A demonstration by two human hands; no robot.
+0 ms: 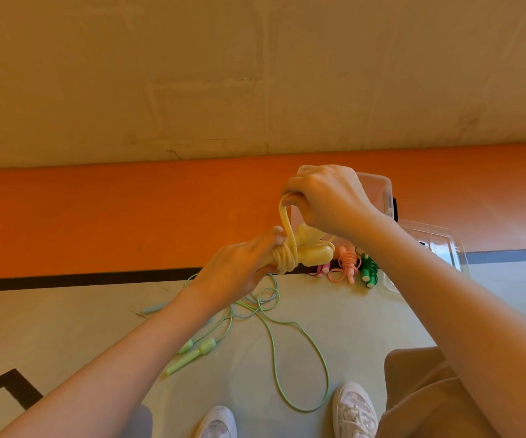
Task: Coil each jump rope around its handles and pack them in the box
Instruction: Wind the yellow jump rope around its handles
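My left hand [239, 267] grips the yellow jump rope's handles [314, 252], with several turns of yellow cord wound around them. Above it, my right hand [325, 200] pinches a loop of the yellow cord [285, 222] pulled up from the bundle. A clear plastic box [378, 191] stands on the floor behind my right hand, partly hidden. On the floor beside it lie coiled ropes: a pink one [347, 265], a dark green one [367, 268] and part of another pink-handled one [321, 270].
A loose light green jump rope [271, 330] sprawls on the floor in front of me, its handles [195, 350] at the left. A pale blue rope [157, 308] lies tangled with it. A clear lid [438, 245] rests right of the box. My white shoes [353, 409] are below.
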